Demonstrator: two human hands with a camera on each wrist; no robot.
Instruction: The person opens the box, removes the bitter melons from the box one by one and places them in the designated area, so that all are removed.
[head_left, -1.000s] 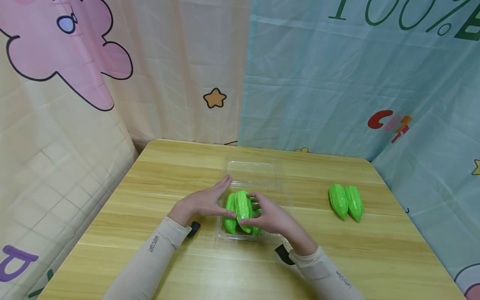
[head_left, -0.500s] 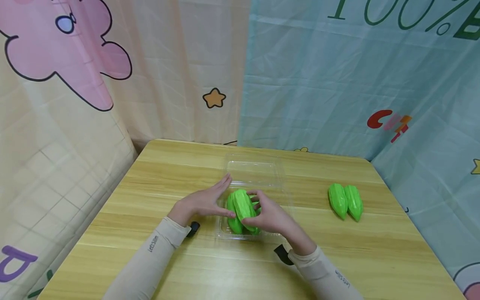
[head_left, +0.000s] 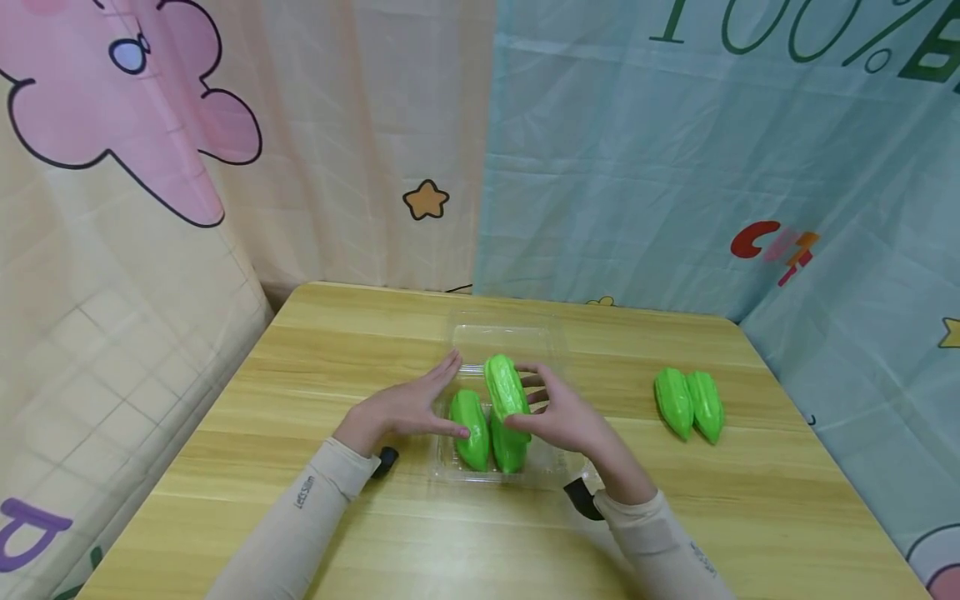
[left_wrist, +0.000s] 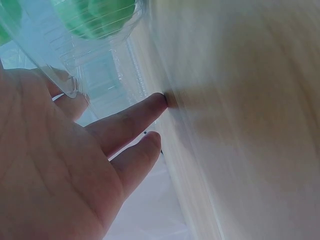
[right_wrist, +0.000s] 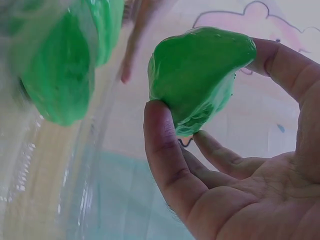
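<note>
My right hand [head_left: 566, 417] pinches a green ridged star fruit [head_left: 504, 385] between thumb and fingers, lifted over a clear plastic clamshell box [head_left: 551, 462]. In the right wrist view, this star fruit [right_wrist: 195, 72] sits at the fingertips, clear of those in the box. Two more lie in the box: one star fruit [head_left: 469, 431] on the left, another star fruit [head_left: 508, 450] beside it, partly covered by the held one. My left hand [head_left: 405, 407] lies along the box's left side, fingers and thumb extended. The left wrist view shows its straight fingers [left_wrist: 132, 122] against the plastic edge.
Two star fruits [head_left: 688, 406] lie side by side on the wooden table [head_left: 360, 517] at the right. Behind the box's tray, its clear lid [head_left: 506, 340] stands folded back. Printed curtains [head_left: 637, 167] hang behind and beside the table.
The right hand has lifted one star fruit from between the others and moved it slightly right and back. Those in the box have shifted apart. The left hand has barely moved.
</note>
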